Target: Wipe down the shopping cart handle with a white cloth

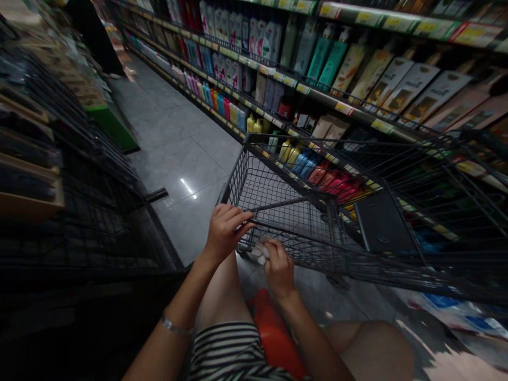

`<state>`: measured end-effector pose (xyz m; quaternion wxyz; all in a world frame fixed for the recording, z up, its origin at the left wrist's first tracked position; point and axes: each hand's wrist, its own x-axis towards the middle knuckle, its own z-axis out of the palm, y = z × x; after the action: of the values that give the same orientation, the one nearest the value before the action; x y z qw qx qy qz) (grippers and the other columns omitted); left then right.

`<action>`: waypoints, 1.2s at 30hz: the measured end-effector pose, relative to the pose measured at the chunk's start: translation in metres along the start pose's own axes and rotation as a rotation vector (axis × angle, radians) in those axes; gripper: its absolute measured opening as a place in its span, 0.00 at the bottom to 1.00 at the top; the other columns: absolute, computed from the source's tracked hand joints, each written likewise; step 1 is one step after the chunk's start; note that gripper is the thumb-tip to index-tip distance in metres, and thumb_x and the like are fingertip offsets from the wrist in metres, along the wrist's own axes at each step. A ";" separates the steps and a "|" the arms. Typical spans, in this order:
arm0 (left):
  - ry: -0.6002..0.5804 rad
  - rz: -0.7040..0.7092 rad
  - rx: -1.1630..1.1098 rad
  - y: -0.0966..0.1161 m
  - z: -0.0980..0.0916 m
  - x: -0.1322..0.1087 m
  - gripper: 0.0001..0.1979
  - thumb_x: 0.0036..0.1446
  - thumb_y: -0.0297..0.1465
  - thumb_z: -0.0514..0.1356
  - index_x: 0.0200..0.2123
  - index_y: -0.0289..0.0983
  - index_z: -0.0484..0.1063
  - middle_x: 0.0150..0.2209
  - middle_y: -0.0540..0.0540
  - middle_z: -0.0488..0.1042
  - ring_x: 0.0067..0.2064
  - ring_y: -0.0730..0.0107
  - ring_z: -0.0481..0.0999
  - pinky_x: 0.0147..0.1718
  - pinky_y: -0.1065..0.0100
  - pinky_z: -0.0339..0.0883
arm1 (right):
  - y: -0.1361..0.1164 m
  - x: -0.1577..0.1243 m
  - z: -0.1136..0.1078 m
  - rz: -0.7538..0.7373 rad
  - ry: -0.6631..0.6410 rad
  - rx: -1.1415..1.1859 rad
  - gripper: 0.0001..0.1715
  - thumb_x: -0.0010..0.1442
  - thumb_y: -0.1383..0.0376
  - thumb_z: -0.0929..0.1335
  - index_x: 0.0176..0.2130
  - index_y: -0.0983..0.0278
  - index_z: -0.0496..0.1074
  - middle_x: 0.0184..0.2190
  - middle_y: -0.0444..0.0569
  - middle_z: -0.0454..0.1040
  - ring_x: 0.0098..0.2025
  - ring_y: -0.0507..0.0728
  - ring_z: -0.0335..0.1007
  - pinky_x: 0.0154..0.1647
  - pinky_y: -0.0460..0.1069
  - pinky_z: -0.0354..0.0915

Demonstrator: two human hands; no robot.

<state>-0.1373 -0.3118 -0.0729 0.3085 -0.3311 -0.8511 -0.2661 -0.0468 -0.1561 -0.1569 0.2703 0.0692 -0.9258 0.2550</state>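
Note:
A dark wire shopping cart (278, 180) stands right in front of me, and nothing lies in the part of its basket that shows. My left hand (226, 230) is closed on the cart's near top rim, with a bracelet on that wrist. Lower and to the right, my right hand (280, 267) pinches a crumpled whitish tissue (261, 251) beside the outside of the cart's wire wall. A red-orange object (273, 328) shows between my legs, below the right hand.
Shelves of bottles (333, 61) run along the right side and far into the aisle. Dark racks with boxes (32, 185) stand at the left, near a green stand (113, 127). A person in dark clothing (95, 37) is at the upper left. Plastic packages (456, 312) lie at the lower right.

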 end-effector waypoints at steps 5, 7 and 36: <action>0.013 -0.001 -0.011 0.000 0.000 -0.001 0.08 0.59 0.36 0.59 0.36 0.37 0.73 0.27 0.50 0.74 0.31 0.71 0.67 0.36 0.66 0.59 | -0.019 0.011 -0.026 0.061 0.024 0.140 0.22 0.50 0.81 0.60 0.40 0.65 0.71 0.36 0.52 0.75 0.39 0.56 0.74 0.39 0.48 0.70; 0.018 0.006 -0.012 0.001 0.000 -0.001 0.08 0.59 0.36 0.59 0.35 0.37 0.73 0.27 0.50 0.74 0.31 0.71 0.67 0.36 0.66 0.59 | -0.026 0.017 -0.035 0.014 0.113 0.191 0.18 0.53 0.79 0.62 0.41 0.65 0.71 0.36 0.51 0.74 0.40 0.55 0.74 0.39 0.47 0.70; -0.011 -0.003 0.019 -0.001 -0.002 0.001 0.08 0.60 0.35 0.58 0.36 0.38 0.74 0.26 0.50 0.74 0.31 0.70 0.68 0.36 0.64 0.60 | -0.014 0.020 0.005 -0.177 0.311 0.072 0.26 0.59 0.78 0.59 0.55 0.64 0.66 0.42 0.53 0.69 0.46 0.56 0.68 0.47 0.49 0.67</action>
<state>-0.1382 -0.3135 -0.0715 0.3066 -0.3283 -0.8558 -0.2566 -0.0620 -0.1703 -0.1441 0.4288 0.1199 -0.8534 0.2708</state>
